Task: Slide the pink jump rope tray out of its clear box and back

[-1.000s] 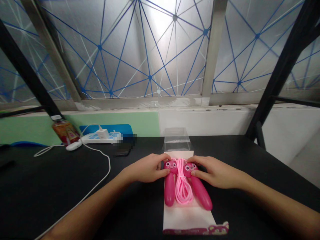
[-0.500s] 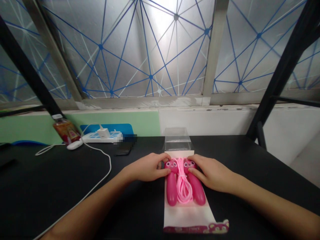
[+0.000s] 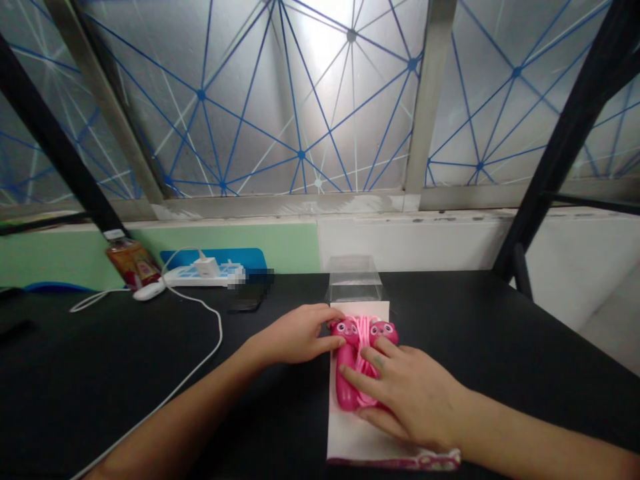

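A pink jump rope with two animal-headed handles lies on a white card tray with a printed front flap. My left hand is closed on the head of the left handle, with its thumb on the near side and its fingers at the far side. My right hand lies across the rope bundle and the right handle, its fingers spread apart. It hides most of the right handle and much of the coiled cord; only that handle's head shows.
Behind the tray stands a clear plastic box. To the left are a phone, a power strip with a plugged-in charger, a white cable, a white mouse-like object and a drink bottle. Black frame posts flank the desk.
My right hand has left the right handle's head and moved down and left over the rope bundle, spreading its fingers. My left hand keeps its hold; the rope has shifted very slightly.
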The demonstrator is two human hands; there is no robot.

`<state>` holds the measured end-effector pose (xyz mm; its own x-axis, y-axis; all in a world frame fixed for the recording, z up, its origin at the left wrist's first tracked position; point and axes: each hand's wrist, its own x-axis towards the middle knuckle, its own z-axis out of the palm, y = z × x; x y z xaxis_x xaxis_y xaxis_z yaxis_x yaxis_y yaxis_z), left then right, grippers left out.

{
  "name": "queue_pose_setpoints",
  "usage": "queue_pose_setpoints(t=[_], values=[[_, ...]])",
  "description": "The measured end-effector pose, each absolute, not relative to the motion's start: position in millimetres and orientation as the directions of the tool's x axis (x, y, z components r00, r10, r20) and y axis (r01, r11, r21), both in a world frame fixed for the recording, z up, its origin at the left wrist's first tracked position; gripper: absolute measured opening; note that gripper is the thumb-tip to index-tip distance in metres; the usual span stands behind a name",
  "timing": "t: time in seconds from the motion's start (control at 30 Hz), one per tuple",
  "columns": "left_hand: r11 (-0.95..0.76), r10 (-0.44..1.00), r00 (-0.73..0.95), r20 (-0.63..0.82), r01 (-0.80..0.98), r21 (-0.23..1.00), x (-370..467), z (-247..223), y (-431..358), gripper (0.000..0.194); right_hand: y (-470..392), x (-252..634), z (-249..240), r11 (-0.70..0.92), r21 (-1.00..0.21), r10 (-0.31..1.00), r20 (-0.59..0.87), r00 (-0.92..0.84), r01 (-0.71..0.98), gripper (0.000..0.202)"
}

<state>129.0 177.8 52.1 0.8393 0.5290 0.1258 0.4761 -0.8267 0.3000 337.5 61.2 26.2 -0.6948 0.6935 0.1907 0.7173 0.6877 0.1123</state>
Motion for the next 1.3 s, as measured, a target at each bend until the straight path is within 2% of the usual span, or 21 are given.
queue_pose_setpoints(t=[0.1,0.23,0.33,0.53,0.7,0.93,1.1,1.3], values=[[-0.834,0.537,0.823,0.184,0.485,0.261,129.8,49.7,177.2,0.036,66.2,340.3,23.7,0.664,0.150,0.704,0.204,-0.680,0.732,0.046],[-0.809,0.585,0.722,0.369,0.548,0.212,131.5,42.7,186.1,0.027,73.3,346.0,19.3,0.655,0.187,0.691,0.245,-0.680,0.732,0.042],[-0.799,0.582,0.667,0.466,0.575,0.176,131.8,34.2,201.6,0.030,76.4,346.9,16.1,0.684,0.204,0.655,0.250,-0.713,0.700,0.042],[-0.767,0.641,0.695,0.325,0.593,0.244,128.6,21.3,231.4,0.049,70.6,345.5,24.0,0.753,0.167,0.621,0.139,-0.771,0.636,0.045],[-0.760,0.644,0.728,0.235,0.574,0.304,130.1,22.0,239.0,0.057,63.3,346.6,32.6,0.805,0.091,0.572,0.146,-0.807,0.587,0.041],[-0.799,0.597,0.748,0.290,0.525,0.292,131.5,32.1,230.9,0.063,64.3,345.7,29.1,0.794,0.088,0.588,0.142,-0.797,0.602,0.043],[-0.827,0.557,0.770,0.311,0.477,0.298,130.5,38.2,225.9,0.045,63.5,344.3,31.6,0.775,0.089,0.616,0.115,-0.779,0.626,0.047],[-0.791,0.589,0.756,0.285,0.467,0.396,129.9,36.8,224.7,0.025,62.7,345.7,31.0,0.777,0.063,0.617,0.119,-0.778,0.626,0.047]])
